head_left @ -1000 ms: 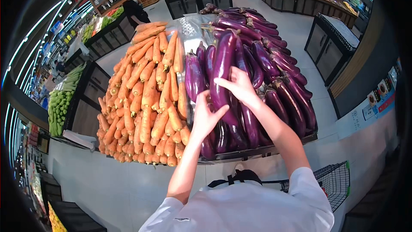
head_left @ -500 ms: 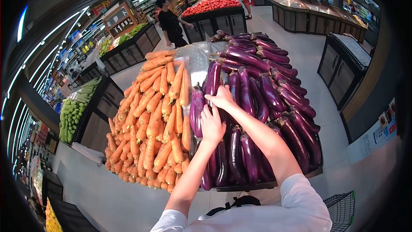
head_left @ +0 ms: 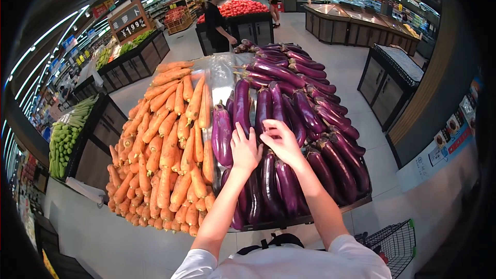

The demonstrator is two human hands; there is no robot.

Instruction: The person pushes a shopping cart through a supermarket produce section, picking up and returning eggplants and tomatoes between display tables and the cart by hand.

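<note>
Long purple eggplants (head_left: 310, 111) fill the right half of the display stand. My left hand (head_left: 246, 147) lies with fingers spread at the lower end of one upright eggplant (head_left: 241, 102), beside a thicker one (head_left: 222, 135) at the divider. Just to its right, my right hand (head_left: 280, 139) is over other eggplants, its fingers apart and bent, with nothing held in it. The carrots (head_left: 170, 144) are piled to the left, past a clear plastic sheet (head_left: 222, 76).
A person in black (head_left: 217, 20) stands beyond the stand, near a tomato display (head_left: 243, 6). At lower right is a wire shopping cart (head_left: 398, 245). Green vegetables (head_left: 67, 139) are at the left, and a dark cabinet (head_left: 387, 80) is at the right.
The eggplant my hands held up has been laid on the pile at the left and let go. My right hand has drawn off it to the right. The person in black has moved rightward.
</note>
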